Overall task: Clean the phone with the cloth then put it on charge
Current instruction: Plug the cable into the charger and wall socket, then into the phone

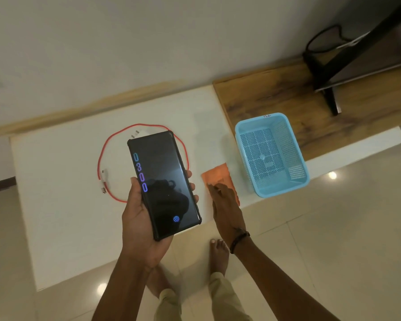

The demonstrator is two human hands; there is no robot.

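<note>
Fingers and thumb of the left hand (139, 218) wrap the edges of the phone (164, 184), holding it screen-up above the table, while the right hand (225, 205) reaches down with its fingers loosely spread and their tips touching the orange cloth (220, 176); nothing is gripped in that hand

From largest to smallest: the white table (63, 181) fills the middle of the view, with pale glossy floor tiles (333, 239) around it. A wooden shelf (276, 100) runs along the wall at the right, carrying the foot of a black stand (331, 98) with a black cable (322, 40) looped behind it. A light blue perforated basket (243, 130) sits where the table meets the shelf, just right of the cloth.

The phone is dark, in a black case, its screen showing "0300" in coloured digits down the left edge and a round blue fingerprint icon low down. Behind it on the table lies a red charging cable (102, 158) in a loose ring, a white charger plug (138, 133) at the far side and a white connector (103, 181) at the left. The cloth lies flat at the table's near right edge. A dark beaded bracelet (239, 239) circles the right wrist, and two bare feet (218, 253) stand on the tiles below
</note>
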